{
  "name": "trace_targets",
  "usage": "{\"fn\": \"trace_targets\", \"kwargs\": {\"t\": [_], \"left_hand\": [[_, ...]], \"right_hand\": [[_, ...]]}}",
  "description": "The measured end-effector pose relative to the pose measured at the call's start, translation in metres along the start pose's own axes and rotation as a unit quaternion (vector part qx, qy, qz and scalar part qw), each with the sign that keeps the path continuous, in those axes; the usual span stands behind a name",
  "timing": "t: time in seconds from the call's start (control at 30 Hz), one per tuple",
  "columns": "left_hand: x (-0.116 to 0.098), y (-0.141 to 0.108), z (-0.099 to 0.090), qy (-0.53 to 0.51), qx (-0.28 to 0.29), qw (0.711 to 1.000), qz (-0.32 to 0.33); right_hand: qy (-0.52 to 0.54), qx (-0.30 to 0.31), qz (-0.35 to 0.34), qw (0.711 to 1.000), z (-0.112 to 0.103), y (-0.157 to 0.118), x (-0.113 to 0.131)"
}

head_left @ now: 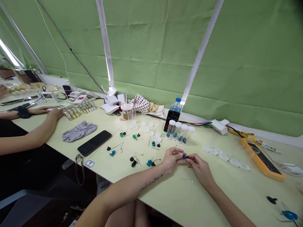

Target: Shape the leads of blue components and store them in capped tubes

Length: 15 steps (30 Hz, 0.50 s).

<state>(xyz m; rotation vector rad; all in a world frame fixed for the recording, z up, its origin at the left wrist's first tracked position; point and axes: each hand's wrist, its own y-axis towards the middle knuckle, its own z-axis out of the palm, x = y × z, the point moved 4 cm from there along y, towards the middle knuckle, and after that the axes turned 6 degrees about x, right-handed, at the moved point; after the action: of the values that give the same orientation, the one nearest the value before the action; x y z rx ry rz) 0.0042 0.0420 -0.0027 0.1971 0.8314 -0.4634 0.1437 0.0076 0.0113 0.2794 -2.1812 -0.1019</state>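
Observation:
My left hand (172,158) and my right hand (198,165) meet above the pale table, pinching a small blue part (184,156) between their fingertips. A dark piece at its right side sits by my right fingertips. An L-shaped metal wire (188,179) lies just below my hands. To the left are small groups of parts: blue pieces (149,163), black pieces (133,163), green pieces (134,136) and bent wires. Behind my hands stand several clear tubes with white caps (178,124), holding blue parts and wires.
A phone with a timer (171,119) leans before a bottle (176,105). White lids (223,156) and an orange device (262,160) are at right. A black phone (94,143), a grey headband (79,131) and another person's arm (35,138) are at left.

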Motion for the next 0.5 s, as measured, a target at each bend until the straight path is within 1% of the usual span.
{"fn": "trace_targets", "kwargs": {"t": [0.1, 0.27, 0.5], "left_hand": [[-0.001, -0.0002, -0.0002, -0.003, -0.005, 1.0, 0.006], [-0.003, -0.0008, 0.0007, -0.018, -0.003, 1.0, 0.016], [-0.0018, -0.0018, 0.0012, -0.01, 0.001, 1.0, 0.013]], "right_hand": [[0.011, 0.002, 0.004, 1.0, 0.0003, 0.0004, 0.001], [0.043, -0.022, -0.007, 0.999, -0.0003, 0.0011, -0.0017], [0.047, -0.013, -0.012, 0.999, 0.0005, 0.0004, -0.0023]]}}
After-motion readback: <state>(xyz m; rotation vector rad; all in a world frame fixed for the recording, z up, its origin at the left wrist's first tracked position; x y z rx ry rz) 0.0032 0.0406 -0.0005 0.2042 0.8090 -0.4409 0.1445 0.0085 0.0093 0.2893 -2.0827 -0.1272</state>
